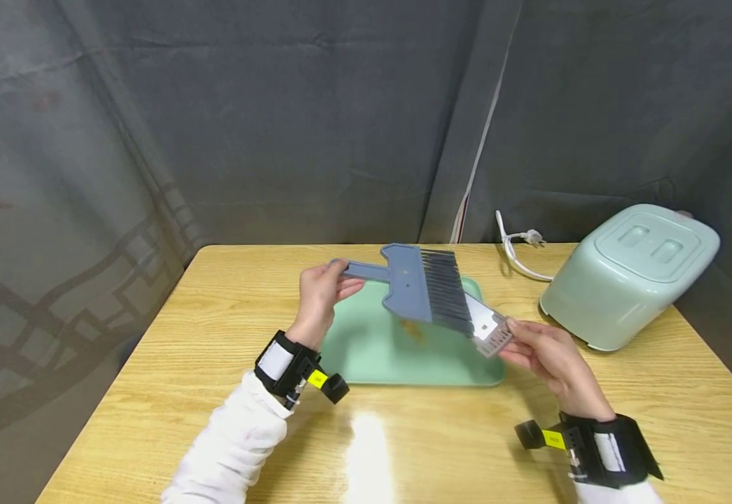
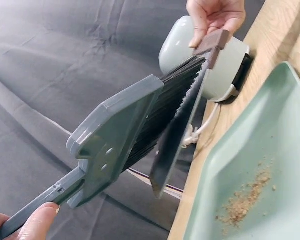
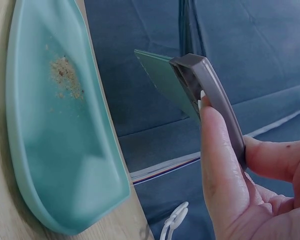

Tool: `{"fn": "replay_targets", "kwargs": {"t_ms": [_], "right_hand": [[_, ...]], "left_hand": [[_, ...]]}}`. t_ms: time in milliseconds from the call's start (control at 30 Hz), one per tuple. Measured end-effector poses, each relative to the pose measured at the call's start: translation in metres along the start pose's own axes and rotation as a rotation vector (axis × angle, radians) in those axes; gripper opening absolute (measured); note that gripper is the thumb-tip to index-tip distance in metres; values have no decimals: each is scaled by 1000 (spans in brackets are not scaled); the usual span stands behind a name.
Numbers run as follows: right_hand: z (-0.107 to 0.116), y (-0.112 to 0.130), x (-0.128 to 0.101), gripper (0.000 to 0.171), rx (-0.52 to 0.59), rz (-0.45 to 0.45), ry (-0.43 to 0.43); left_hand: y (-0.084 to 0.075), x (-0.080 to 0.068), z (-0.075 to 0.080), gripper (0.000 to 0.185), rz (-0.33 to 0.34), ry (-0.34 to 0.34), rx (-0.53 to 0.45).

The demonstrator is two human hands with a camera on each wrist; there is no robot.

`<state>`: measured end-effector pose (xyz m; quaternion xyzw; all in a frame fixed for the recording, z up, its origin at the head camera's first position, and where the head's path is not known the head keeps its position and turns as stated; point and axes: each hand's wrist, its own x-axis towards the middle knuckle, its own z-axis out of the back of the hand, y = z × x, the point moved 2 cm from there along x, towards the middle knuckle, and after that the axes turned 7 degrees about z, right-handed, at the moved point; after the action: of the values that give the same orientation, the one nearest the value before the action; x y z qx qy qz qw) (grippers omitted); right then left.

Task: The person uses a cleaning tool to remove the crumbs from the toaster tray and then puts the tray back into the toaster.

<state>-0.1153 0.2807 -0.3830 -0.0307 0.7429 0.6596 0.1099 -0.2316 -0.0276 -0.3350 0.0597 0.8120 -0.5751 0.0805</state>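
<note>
My left hand (image 1: 323, 292) grips the handle of a blue-grey hand brush (image 1: 406, 283) with black bristles, held level above the tray. Between the thumb and fingers of my right hand (image 1: 551, 357) is the grey end of a flat scraper-like tool (image 1: 494, 337) with a shiny blade. The bristles lie along the blade in the left wrist view, where the blade edge looks toothed. Below both is a mint green tray (image 1: 366, 367). A small heap of brown crumbs (image 2: 245, 200) lies on it, also visible in the right wrist view.
A pale green toaster (image 1: 643, 273) with its lid on stands at the right of the wooden table (image 1: 214, 336). Its white cord and plug (image 1: 532, 239) lie along the back edge. A grey curtain (image 1: 277, 126) hangs behind the table.
</note>
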Motion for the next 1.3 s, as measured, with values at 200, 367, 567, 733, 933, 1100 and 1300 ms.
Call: {"fn": "replay_targets", "kwargs": {"t_ms": [200, 367, 567, 733, 933, 1100, 1300], "right_hand": [[0, -1, 0, 45, 15, 19, 11], [2, 0, 0, 44, 0, 9, -7], [2, -1, 0, 44, 15, 11, -10], [4, -1, -1, 43, 23, 2, -23], [6, -1, -1, 41, 33, -5, -28], [6, -1, -1, 42, 20, -1, -26], [7, -1, -1, 47, -3, -2, -25]], "left_hand": [[7, -2, 4, 25, 17, -5, 46], [10, -3, 7, 25, 36, -1, 77], [12, -3, 12, 25, 34, 12, 82], [13, -3, 17, 28, 37, 17, 89], [13, 0, 21, 27, 64, -3, 94], [10, 1, 24, 27, 64, -22, 99], [8, 5, 28, 29, 68, -35, 124]]}}
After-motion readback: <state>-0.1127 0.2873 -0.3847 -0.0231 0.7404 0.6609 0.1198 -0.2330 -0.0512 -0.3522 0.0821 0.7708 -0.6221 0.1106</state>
